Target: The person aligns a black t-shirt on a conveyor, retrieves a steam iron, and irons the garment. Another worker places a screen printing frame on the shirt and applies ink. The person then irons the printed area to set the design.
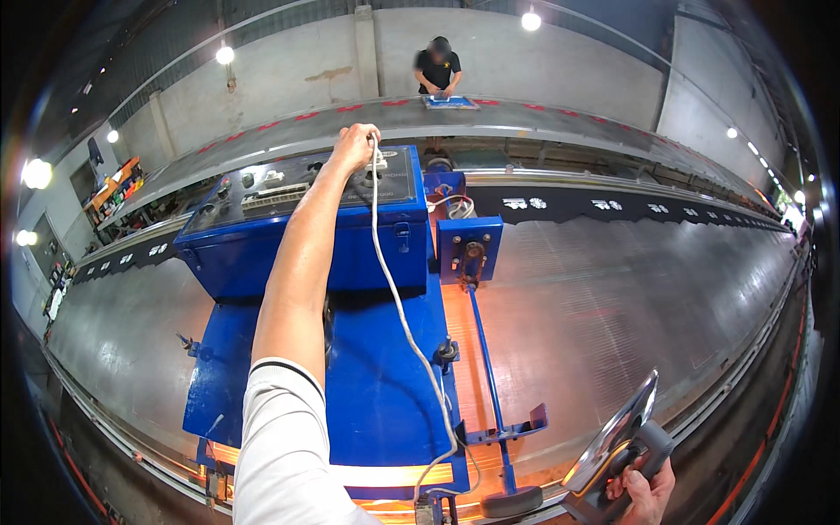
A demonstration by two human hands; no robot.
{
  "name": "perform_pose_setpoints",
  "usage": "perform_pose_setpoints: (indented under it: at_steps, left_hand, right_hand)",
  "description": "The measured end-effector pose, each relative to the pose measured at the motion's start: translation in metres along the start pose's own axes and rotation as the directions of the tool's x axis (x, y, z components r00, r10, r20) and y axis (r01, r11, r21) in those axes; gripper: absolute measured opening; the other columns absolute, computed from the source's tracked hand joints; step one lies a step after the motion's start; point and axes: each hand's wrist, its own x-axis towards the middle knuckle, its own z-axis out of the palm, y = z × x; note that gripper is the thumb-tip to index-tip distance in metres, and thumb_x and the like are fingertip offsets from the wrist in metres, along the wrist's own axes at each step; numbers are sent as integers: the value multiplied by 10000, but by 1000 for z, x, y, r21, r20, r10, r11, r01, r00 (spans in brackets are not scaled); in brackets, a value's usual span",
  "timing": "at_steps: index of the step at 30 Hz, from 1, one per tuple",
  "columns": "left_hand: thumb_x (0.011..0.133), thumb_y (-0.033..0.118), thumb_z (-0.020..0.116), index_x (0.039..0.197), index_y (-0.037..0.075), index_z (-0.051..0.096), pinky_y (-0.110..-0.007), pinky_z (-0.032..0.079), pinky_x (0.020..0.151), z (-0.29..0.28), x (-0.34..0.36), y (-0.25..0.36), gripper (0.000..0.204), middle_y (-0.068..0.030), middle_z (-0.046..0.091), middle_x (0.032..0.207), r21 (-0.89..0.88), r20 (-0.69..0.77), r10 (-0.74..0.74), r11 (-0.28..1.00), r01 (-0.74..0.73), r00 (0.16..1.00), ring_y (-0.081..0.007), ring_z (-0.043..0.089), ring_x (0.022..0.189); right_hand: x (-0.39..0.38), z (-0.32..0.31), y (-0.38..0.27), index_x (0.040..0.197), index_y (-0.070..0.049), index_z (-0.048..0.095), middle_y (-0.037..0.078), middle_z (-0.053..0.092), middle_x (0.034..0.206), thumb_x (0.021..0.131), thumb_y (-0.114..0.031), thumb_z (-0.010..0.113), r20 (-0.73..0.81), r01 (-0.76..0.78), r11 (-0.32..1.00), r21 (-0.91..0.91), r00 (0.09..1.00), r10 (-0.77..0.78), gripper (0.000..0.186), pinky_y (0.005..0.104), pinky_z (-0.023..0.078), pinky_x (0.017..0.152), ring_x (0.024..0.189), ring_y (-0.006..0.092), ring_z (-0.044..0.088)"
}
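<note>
Blue control box (302, 249), dark panel (398, 182) uppermost. Left hand (354, 145), grasping white cable's (400, 311) upper end at the panel; whether connected, cannot tell. Orange glow (466, 367): heating seemingly underway. Clothes iron (617, 430), raised near table (604, 306) edge, not set down; right hand (647, 497) gripping its handle (655, 440).

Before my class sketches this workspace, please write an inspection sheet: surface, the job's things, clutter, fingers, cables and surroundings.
Surface: long grey table; dark fabric strip with white prints along its far side.
Job's things: blue machine with control panel on top, orange glow at its near edge; iron.
Clutter: mixed small items at far left, too small to identify.
Fingers: left fingers at the white cable's upper end, grip partly hidden; right fingers around the iron's handle.
Cables: white cable runs down across the machine; coiled white wire beside its box.
Surroundings: co-worker at another table, over a blue frame; lit bulbs above.
</note>
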Motion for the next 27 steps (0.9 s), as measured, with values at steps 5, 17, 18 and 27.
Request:
perform_pose_setpoints:
  at_steps: [5, 17, 18, 27]
  left_hand:
    - [828, 69, 600, 881, 90, 704, -424, 529, 755, 2, -1, -3, 118, -182, 684, 763, 25, -6, 33, 999, -33, 999, -350, 693, 780]
    - [841, 161, 628, 985, 69, 691, -465, 494, 761, -20, -44, -6, 182, -201, 681, 844, 274, -548, 246, 956, -106, 800, -361, 655, 828]
    - [839, 170, 644, 941, 53, 696, -454, 501, 717, -27, -63, 15, 164, -184, 685, 809, 196, -671, 168, 980, -45, 722, -350, 661, 781]
    - [838, 252, 758, 658, 10, 613, -343, 382, 473, -106, -448, 242, 334, -94, 514, 542, -285, 179, -236, 917, 280, 955, -191, 471, 480]
  right_hand:
    - [12, 0, -9, 1029, -5, 564, 47, 586, 818, 893, -40, 615, 8, -4, 999, -37, 1000, 4, 149, 270, 451, 650, 685, 123, 538]
    - [-12, 8, -10, 1033, -29, 501, 25, 472, 677, 862, -120, 601, -53, 110, 993, 42, 993, -107, 217, 250, 396, 407, 525, 92, 461]
    - [-11, 11, -17, 1046, -34, 506, 18, 460, 687, 879, -118, 585, -22, 107, 994, 28, 994, -107, 203, 235, 395, 427, 545, 86, 452]
    - [21, -21, -41, 1189, 17, 546, 53, 468, 836, 980, -124, 522, 254, 189, 924, 333, 925, -281, 253, 239, 425, 511, 697, 113, 471]
